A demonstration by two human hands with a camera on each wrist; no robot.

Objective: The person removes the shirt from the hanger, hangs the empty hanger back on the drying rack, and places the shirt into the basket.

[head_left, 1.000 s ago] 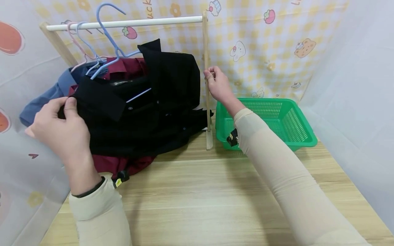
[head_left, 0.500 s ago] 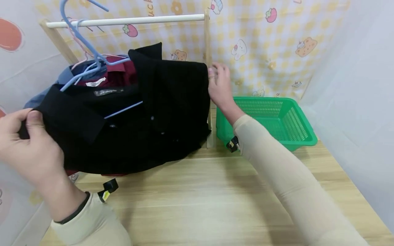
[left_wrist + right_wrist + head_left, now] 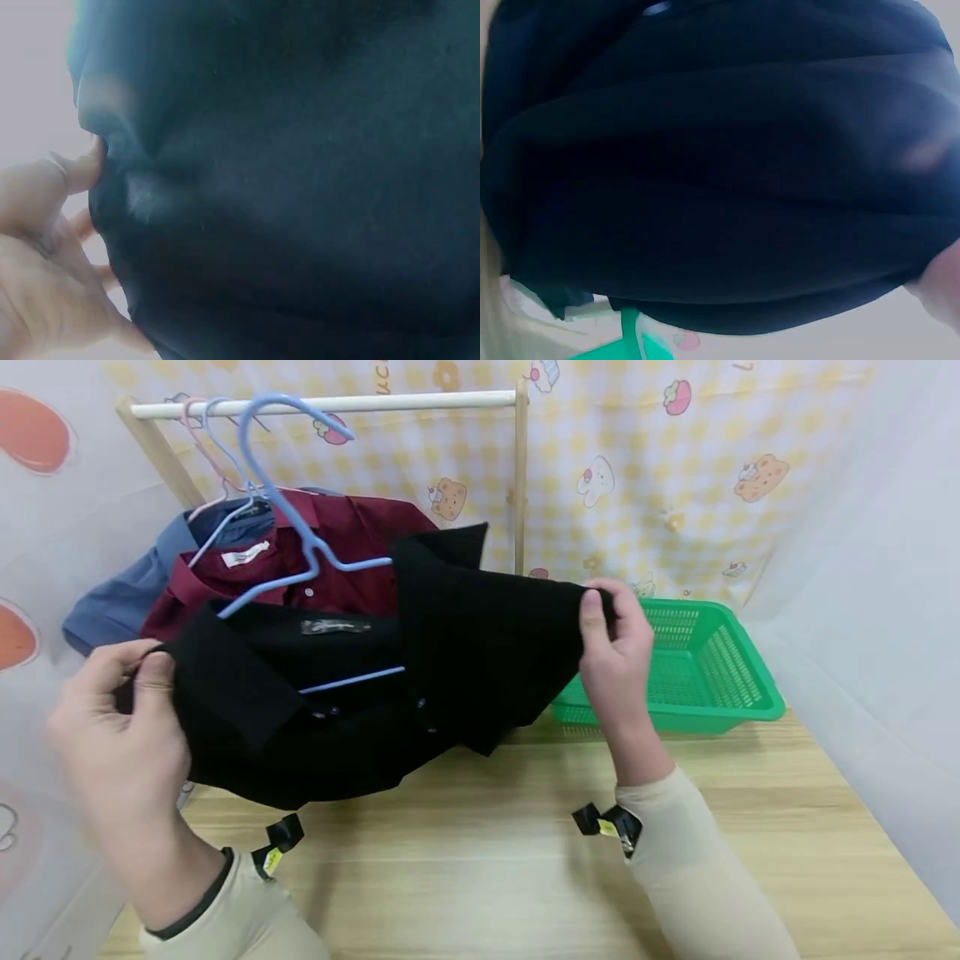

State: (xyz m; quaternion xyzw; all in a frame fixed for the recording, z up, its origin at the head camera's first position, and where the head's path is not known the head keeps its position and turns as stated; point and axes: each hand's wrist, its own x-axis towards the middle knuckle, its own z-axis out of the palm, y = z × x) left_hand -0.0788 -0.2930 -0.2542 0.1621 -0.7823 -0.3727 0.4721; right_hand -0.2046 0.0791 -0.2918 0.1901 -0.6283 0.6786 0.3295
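Right now, the person's left hand is pinching one shoulder side of a black collared cloth shirt between thumb and fingers, while the right hand is pinching the opposite side in the same manner. Both hands are holding the shirt up above a pale wood-grain bench, in front of a clothes rack with a white rail and light wooden posts. Inside the shirt, a slim blue hanger is sitting, its curved hook rising from the open collar and overlapping the rail in the head view; whether the two are touching, I cannot tell. Behind, a maroon buttoned shirt and a blue shirt are hanging towards the rack's left end. A green perforated plastic basket is standing on the bench to the right, partly behind the right hand. In the left wrist view, dark cloth is filling most of the picture; in the right wrist view, only a blurred bit of hand is showing at the edge.
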